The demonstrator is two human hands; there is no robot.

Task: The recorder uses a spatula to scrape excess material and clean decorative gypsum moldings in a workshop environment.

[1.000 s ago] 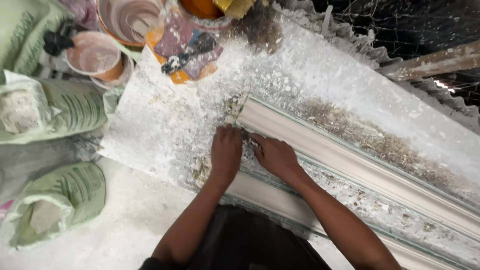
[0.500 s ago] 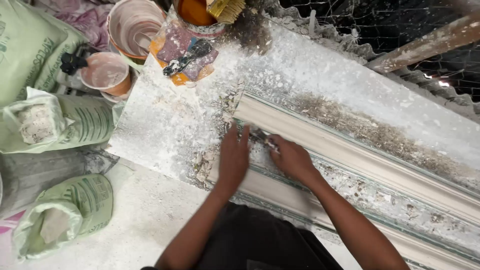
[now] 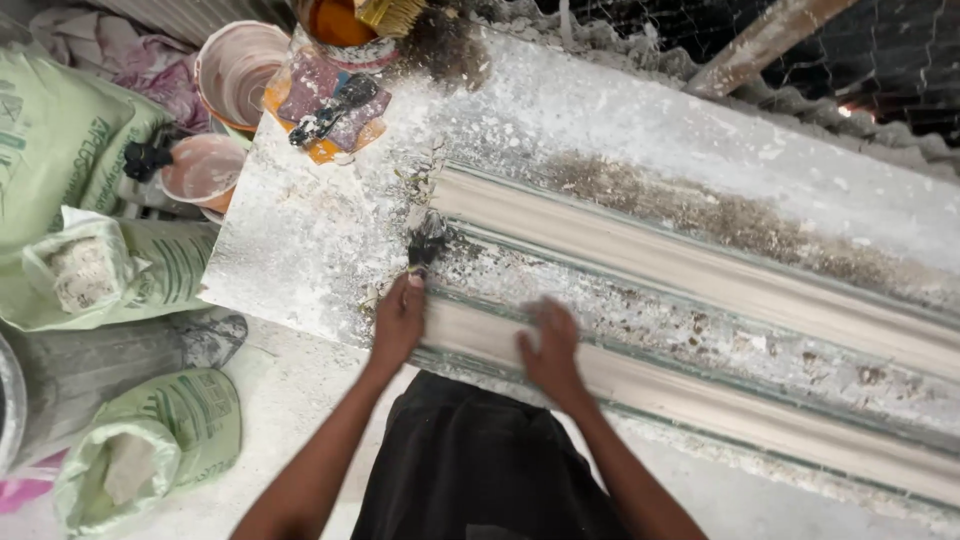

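Brush [image 3: 428,243] upright-angled, bristles away, in left hand [image 3: 399,322] fingers; right hand [image 3: 548,347] seemingly flat, empty.

floor [image 3: 300,390]: pale, dusty | wire mesh [image 3: 880,40]: top right, dark behind | green sacks [image 3: 60,150]: left | daylight

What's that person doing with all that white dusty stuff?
A person leans over a long moulded strip on a powder-covered table. The left hand holds a small dark brush at the strip's end. The right hand presses flat on the nearer strip. Green sacks and buckets sit at the left.
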